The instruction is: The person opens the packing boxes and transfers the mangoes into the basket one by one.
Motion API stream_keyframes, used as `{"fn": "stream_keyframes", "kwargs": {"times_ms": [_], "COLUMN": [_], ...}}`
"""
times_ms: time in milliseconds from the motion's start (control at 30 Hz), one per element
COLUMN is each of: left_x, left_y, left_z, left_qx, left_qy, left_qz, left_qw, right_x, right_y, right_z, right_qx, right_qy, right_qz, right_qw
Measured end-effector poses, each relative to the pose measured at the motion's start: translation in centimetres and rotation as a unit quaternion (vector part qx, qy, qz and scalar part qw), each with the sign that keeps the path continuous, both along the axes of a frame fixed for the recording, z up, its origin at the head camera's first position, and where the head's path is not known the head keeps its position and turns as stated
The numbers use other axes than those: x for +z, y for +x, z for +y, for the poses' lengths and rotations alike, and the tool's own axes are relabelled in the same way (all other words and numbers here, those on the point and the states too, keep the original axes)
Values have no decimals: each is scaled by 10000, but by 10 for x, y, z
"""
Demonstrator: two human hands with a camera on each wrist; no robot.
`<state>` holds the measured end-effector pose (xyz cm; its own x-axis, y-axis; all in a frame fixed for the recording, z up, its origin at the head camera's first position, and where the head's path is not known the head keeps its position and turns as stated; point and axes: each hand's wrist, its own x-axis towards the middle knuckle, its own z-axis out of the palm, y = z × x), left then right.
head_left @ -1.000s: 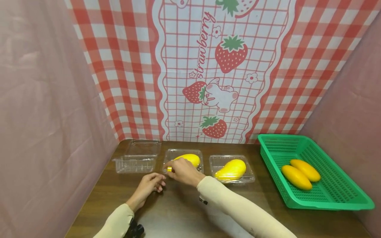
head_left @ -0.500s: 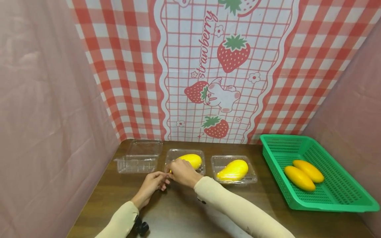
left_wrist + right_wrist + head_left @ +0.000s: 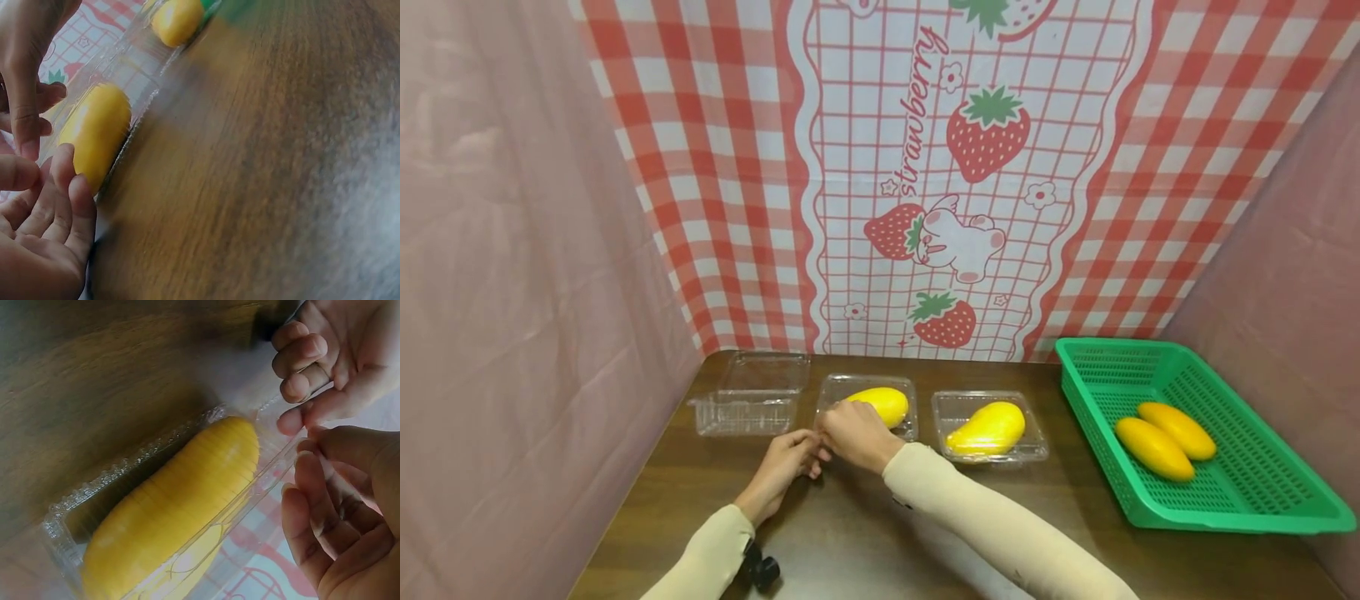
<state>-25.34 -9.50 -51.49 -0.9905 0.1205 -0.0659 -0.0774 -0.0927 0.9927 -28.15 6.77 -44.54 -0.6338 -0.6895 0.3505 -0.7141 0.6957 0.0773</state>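
A clear plastic clamshell box (image 3: 831,385) holds a yellow mango (image 3: 887,407). At its near left corner my two hands meet, fingertip to fingertip. My right hand (image 3: 857,435) pinches the box rim between thumb and index finger, its other fingers bent loosely, as the right wrist view shows. My left hand (image 3: 778,473) has thumb and index tips together at the same corner, its remaining fingers curled towards the palm; just how it grips the plastic is partly hidden. Lengthwise under the clear lid, the mango (image 3: 181,500) fills much of the right wrist view.
Right of that box lies a second clear box (image 3: 1037,446) with a mango (image 3: 992,427) inside. A clear clamshell box (image 3: 745,414) on the left stands with its lid (image 3: 767,372) raised. The green basket (image 3: 1108,475) at far right contains two mangoes (image 3: 1153,448).
My left hand has moved right and up to meet the right hand at the box corner. The right hand has shifted slightly; its fingers now hide the mango's near end.
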Motion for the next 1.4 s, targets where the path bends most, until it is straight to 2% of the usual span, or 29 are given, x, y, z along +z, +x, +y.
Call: {"fn": "stream_keyframes", "kwargs": {"times_ms": [167, 400, 667, 767, 867, 1000, 1200, 1400], "left_x": [-2, -3, -3, -2, 0, 4, 9, 9], "left_y": [1, 3, 3, 2, 1, 1, 3, 7], "left_z": [0, -1, -2, -3, -3, -1, 3, 6], "left_qx": [177, 203, 120, 125, 142, 258, 550, 766], "left_qy": [131, 184, 362, 341, 252, 125, -146, -212], "left_qz": [-26, -33, -136, -119, -82, -113, -126, -68], "left_qw": [9998, 9996, 9992, 9993, 9995, 9995, 9983, 9968], "right_x": [-2, -6, -13, -15, -19, -25, -30, -36], "right_y": [1, 6, 6, 5, 6, 7, 8, 9], "right_z": [-1, -8, -9, -9, -10, -8, -4, -3], "right_qx": [36, 90, 35, 111, 176, 197, 294, 374], "right_qy": [61, 789, 763, 773, 1000, 1236, 1088, 993], "right_qz": [156, 930, 880, 1172, 1636, 2065, 2229, 2341], "right_qw": [9999, 9925, 9932, 9900, 9813, 9704, 9683, 9664]}}
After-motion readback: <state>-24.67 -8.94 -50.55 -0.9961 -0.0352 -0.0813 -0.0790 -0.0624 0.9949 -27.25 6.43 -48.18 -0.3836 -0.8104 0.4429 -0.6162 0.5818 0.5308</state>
